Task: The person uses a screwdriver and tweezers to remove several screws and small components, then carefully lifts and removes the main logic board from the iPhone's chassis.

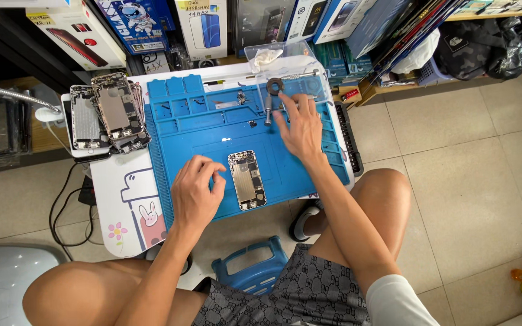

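An opened smartphone chassis with its screen removed and silver metal innards exposed (247, 179) lies flat near the front edge of a bright blue silicone repair mat (200, 136), which covers most of a small white counter (119, 208) decorated with cartoon animals. The disassembly looks well under way: the display is already off and small loose parts sit in the mat's moulded compartments, though the internal boards and shields appear to remain in the frame. The left hand (196, 192) rests on the mat just beside the phone's left edge, its fingers curled loosely, gripping nothing that can be made out. The right hand (300, 127) reaches away from the phone toward the mat's upper trays, fingers spread and released over a grey slender screwdriver-like tool with a dark round cap (271, 96); whether the fingertips touch it cannot be told. A pile of stripped grey phone housings (107, 115) sits at the counter's left end, boxed phone accessories (152, 24) line the shelf behind, and a blue plastic stool (252, 271) stands on the tiled floor between the person's bare knees.
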